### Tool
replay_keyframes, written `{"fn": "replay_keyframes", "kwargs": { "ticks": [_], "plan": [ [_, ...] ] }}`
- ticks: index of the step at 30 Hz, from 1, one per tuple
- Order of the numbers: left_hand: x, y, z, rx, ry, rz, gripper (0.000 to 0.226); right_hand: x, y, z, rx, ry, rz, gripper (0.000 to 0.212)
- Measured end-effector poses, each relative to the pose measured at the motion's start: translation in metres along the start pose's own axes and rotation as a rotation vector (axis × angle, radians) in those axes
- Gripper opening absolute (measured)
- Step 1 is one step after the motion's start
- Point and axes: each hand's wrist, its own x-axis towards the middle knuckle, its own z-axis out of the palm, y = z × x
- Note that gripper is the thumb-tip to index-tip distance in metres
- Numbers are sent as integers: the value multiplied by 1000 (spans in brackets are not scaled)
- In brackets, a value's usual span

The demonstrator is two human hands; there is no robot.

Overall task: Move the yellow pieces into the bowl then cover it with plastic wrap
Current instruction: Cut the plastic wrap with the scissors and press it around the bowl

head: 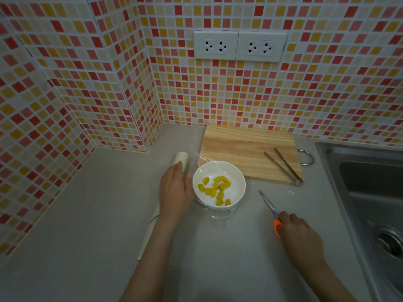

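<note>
A white bowl [219,184] stands on the grey counter with several yellow pieces [216,189] inside it. A sheet of clear plastic wrap [218,217] lies stretched over the bowl and spreads onto the counter around it. The plastic wrap roll [181,159] lies just left of the bowl, and my left hand [174,192] rests on it, fingers wrapped over it. To the right, my right hand [302,234] holds the orange handle of a pair of scissors [271,209], whose blades lie on the counter pointing toward the bowl.
A wooden cutting board [246,149] lies behind the bowl with metal tongs [283,165] on its right side. A steel sink [370,192] takes up the right edge. Tiled walls close the back and left, with outlets [239,45] above.
</note>
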Motion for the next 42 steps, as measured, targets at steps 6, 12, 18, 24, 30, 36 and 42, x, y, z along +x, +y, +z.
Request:
{"fn": "replay_keyframes", "kwargs": {
  "ticks": [6, 12, 18, 24, 30, 36, 42],
  "plan": [
    [-10, 11, 23, -272, -132, 23, 60, -1, -1, -4, -24, -144, 3, 5],
    [-6, 13, 34, -533, -87, -344, 57, 28, -11, -23, 482, 70, -38, 33],
    [10, 10, 36, -636, -142, -378, 52, 79, -53, -35, 1055, -76, -62, 56],
    [32, 8, 48, -643, -357, -238, 47, 46, -43, -19, 1066, 157, 28, 36],
    [51, 19, 64, -588, -448, -112, 46, 71, -26, -18, 1059, 169, 194, 36],
    [68, 14, 66, -331, -310, 77, 36, 139, -33, -20, 1340, -210, 266, 46],
    [81, 26, 66, -164, -328, 171, 36, 164, -54, -20, 1380, -322, 83, 30]
  ]
}}
